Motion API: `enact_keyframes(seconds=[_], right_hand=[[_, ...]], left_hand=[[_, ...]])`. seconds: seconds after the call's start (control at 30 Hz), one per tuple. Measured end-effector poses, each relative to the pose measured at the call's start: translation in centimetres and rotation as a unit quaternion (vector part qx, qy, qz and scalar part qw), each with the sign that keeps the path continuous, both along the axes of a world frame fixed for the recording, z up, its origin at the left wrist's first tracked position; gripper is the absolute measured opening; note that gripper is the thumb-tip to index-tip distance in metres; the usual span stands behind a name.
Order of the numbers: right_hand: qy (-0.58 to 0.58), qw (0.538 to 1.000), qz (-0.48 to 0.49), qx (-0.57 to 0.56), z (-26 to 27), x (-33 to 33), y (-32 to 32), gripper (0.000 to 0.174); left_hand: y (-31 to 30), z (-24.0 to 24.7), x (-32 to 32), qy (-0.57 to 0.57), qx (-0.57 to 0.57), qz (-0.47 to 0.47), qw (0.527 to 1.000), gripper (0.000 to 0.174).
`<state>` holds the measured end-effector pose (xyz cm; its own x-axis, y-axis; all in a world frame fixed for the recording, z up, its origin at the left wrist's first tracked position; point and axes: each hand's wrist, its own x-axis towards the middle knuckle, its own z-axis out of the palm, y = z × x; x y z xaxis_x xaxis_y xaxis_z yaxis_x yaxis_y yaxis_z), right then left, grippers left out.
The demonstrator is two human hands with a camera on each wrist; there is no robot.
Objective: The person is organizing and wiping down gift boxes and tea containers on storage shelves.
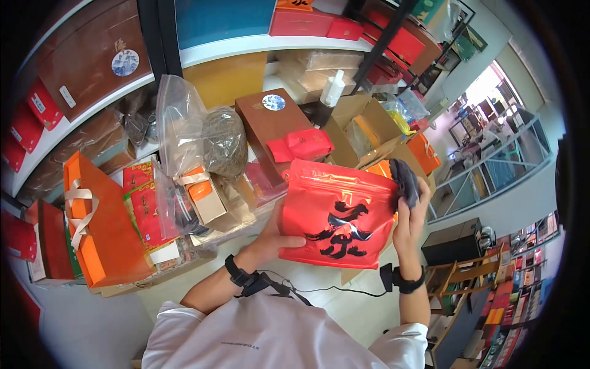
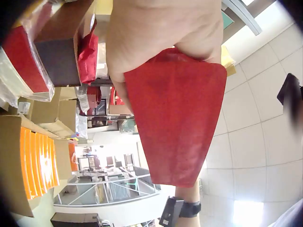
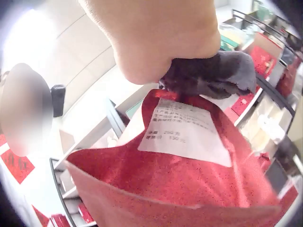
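Note:
A red pouch (image 1: 338, 215) with large black brush lettering is held up before the chest in the head view. The left hand (image 1: 270, 237) grips its left side, thumb on the front. At the right edge the right hand (image 1: 413, 215) holds a dark grey cloth (image 1: 405, 182) against the pouch's upper corner. The left wrist view shows the pouch's flat base (image 2: 177, 118) below the left hand (image 2: 163, 33). In the right wrist view a white printed label (image 3: 187, 132) lies on the pouch, with the cloth (image 3: 210, 75) bunched under the right hand (image 3: 156, 38).
Behind the pouch are a brown box (image 1: 264, 117), a small red packet (image 1: 301, 145), an open carton (image 1: 362, 123) and a clear bag of dark contents (image 1: 224, 141). An orange box (image 1: 107, 227) stands at the left. Shelves (image 1: 233, 48) run along the back.

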<state>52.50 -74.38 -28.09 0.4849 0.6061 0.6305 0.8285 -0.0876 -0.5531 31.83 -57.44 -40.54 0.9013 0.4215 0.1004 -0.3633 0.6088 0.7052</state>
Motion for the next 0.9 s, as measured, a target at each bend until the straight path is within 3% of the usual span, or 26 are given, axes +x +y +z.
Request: enact_keyframes(seconds=[0.03,0.13,0.23,0.27,0.33,0.4,0.43,0.57,0.63,0.73,0.8,0.83,0.9], right_hand=[[-0.147,0.987,-0.019,-0.057,0.8,0.4,0.2,0.039],[-0.083,0.994,-0.075,0.005,2.9,2.9,1.9,0.035],[-0.016,0.992,-0.039,0.122,4.6,3.9,3.4,0.039],[-0.098,0.995,-0.014,0.031,4.8,3.7,4.2,0.042],[-0.255,0.955,0.03,-0.15,4.7,2.7,5.8,0.047],[-0.22,0.93,0.084,-0.281,4.8,1.6,8.6,0.053],[-0.243,0.922,0.08,-0.289,4.2,2.4,9.2,0.052],[-0.188,0.948,0.074,-0.244,2.3,7.0,11.5,0.05],[-0.221,0.939,0.123,-0.233,1.9,7.1,12.6,0.048],[-0.28,0.915,0.226,-0.184,2.2,6.2,13.1,0.042],[-0.295,0.894,0.291,-0.17,3.0,6.6,12.2,0.04],[-0.275,0.9,0.296,-0.161,3.2,8.4,12.2,0.04],[-0.256,0.931,0.217,-0.147,3.3,12.7,12.8,0.039]], left_hand=[[0.8,0.1,0.4,-0.003,-0.001,-0.004,1.0,0.098],[3.1,0.6,1.6,-0.011,-0.003,-0.002,1.0,0.098],[4.3,0.6,3.1,-0.008,0.009,0.032,0.999,0.097],[4.6,0.3,3.8,-0.002,0.025,0.045,0.999,0.096],[4.9,0.1,4.9,0.006,0.038,0.064,0.997,0.096],[5.0,0.2,6.3,0.006,0.031,0.079,0.996,0.096],[5.1,-0.1,6.9,0.011,0.046,0.095,0.994,0.095],[5.1,0.0,9.1,0.034,0.091,0.156,0.983,0.094],[4.3,0.2,10.5,0.053,0.078,0.174,0.98,0.093],[4.6,-0.9,12.6,0.076,0.164,0.266,0.947,0.094],[4.2,-0.6,13.0,0.048,0.117,0.257,0.958,0.092],[3.9,0.4,13.0,0.041,0.124,0.262,0.956,0.091],[3.5,0.5,13.0,0.031,0.141,0.261,0.955,0.09]])
